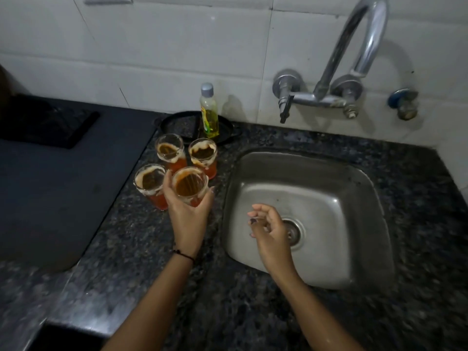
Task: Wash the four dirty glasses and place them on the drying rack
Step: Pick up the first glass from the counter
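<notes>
Several dirty glasses with orange-red liquid and pale residue round their rims stand in a cluster on the granite counter left of the sink. My left hand [188, 211] grips the nearest glass [190, 183] from the front, thumb and fingers curled round its wall. Beside it stands a second glass [149, 182], and behind are two more, one at the back left [168, 150] and one at the back right [203, 154]. My right hand [269, 226] hovers over the steel sink [329, 178], fingers loosely curled, holding nothing.
A bottle of yellow dish liquid [209, 114] stands on a black round tray [177, 125] behind the glasses. A chrome wall tap [329, 97] arches over the sink. A dark mat [50, 158] covers the counter at left. The drain [293, 233] lies under my right hand.
</notes>
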